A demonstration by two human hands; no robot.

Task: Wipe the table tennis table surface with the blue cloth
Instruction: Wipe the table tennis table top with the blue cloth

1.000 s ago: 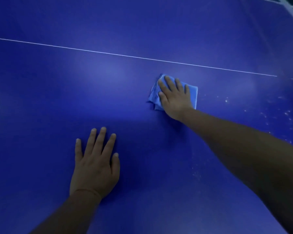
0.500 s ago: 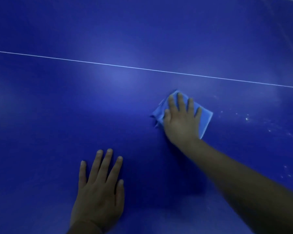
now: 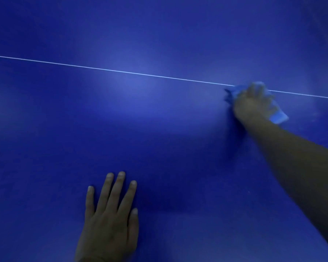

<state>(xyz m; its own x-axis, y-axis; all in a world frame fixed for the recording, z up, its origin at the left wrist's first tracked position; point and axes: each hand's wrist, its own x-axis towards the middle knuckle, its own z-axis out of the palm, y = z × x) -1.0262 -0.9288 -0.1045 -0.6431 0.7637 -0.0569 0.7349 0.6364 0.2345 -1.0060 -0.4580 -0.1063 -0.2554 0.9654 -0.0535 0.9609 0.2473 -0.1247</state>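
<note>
**Cloth at the white line, right side**

My right hand (image 3: 251, 104) is blurred, fingers spread flat pressing the light blue cloth (image 3: 277, 116) on the dark blue table tennis bench (image 3: 159, 138), its top edge touching the thin white line (image 3: 121, 71). Cloth direction unclear. Left hand (image 3: 110, 222) flat, fingers straight, slightly apart. No readable writing.
</note>
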